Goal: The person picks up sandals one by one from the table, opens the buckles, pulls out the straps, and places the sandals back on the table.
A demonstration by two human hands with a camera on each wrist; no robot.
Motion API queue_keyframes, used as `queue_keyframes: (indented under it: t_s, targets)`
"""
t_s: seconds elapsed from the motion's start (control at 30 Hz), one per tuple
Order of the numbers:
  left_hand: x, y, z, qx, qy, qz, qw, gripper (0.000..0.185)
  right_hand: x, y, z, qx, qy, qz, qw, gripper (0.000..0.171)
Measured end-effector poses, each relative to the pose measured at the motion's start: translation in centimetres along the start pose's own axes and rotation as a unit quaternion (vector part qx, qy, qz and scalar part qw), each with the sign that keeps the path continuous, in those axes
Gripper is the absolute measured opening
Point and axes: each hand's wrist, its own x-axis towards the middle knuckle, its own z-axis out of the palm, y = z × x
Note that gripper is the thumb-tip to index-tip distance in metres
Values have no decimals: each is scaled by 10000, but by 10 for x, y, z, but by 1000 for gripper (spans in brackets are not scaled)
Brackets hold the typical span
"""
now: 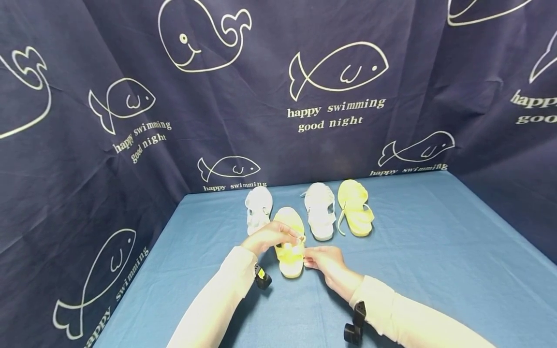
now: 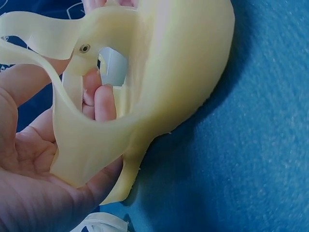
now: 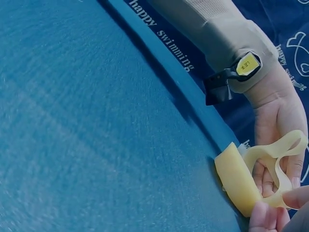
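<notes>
A yellow sandal (image 1: 290,268) rests on the blue cloth, its toe towards the person. Reaching over its straps from the left, my left hand (image 1: 271,235) holds the ankle strap with curled fingers. The left wrist view shows those fingers behind the strap (image 2: 72,84), close to a small metal snap (image 2: 85,48). From the right side, my right hand (image 1: 329,264) pinches a strap edge between thumb and fingers, also visible low in the right wrist view. Part of the sandal's upper is hidden by the left hand.
A white sandal (image 1: 260,197) lies just behind the left hand. Further right are another white sandal (image 1: 321,215) and a second yellow sandal (image 1: 353,195) with a loose strap. A dark blue curtain (image 1: 270,135) with fish drawings borders the blue cloth (image 1: 435,270).
</notes>
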Motion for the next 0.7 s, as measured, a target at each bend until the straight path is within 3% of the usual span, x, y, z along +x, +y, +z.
queue_keyframes:
  t_s: [0.7]
  targets:
    - [2,1,3,59,170,4,9998,25,10,-7,2,280,82,38,9996,20]
